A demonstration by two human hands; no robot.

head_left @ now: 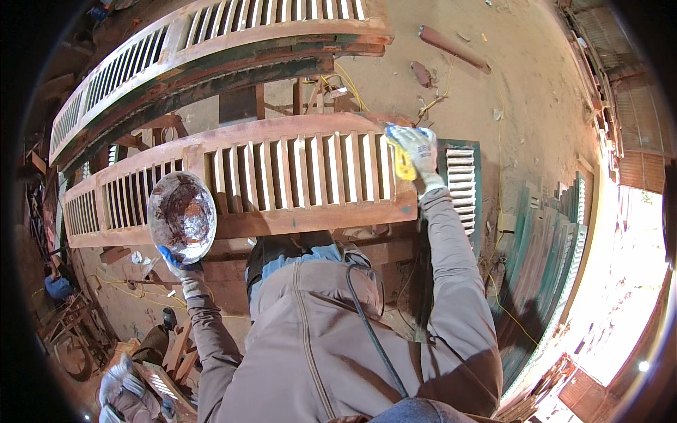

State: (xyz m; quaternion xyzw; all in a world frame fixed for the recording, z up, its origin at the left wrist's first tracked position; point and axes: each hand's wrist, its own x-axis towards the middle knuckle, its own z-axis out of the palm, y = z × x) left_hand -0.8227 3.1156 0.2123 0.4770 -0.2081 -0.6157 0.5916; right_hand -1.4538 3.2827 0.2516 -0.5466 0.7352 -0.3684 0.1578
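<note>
A wooden louvred shutter (317,220) lies across in front of me, its frame reddish brown and its slats pale at the edges. My gloved left hand (185,271) grips the lower rim of a round metal bowl (182,218), tilted over the shutter's left half. Dark reddish residue coats part of the bowl's inside. At the shutter's right end, my gloved right hand (419,149) is closed round a flat yellow piece (404,165), against or just above the frame. The glove covers much of it, and I cannot tell its exact kind.
More shutters (233,42) are stacked beyond. A small green-framed louvred panel (462,187) stands to the right, with green boards (543,247) farther right. Yellow cords (499,211) run along the ground. At the lower left another person (127,395) works near scrap wood.
</note>
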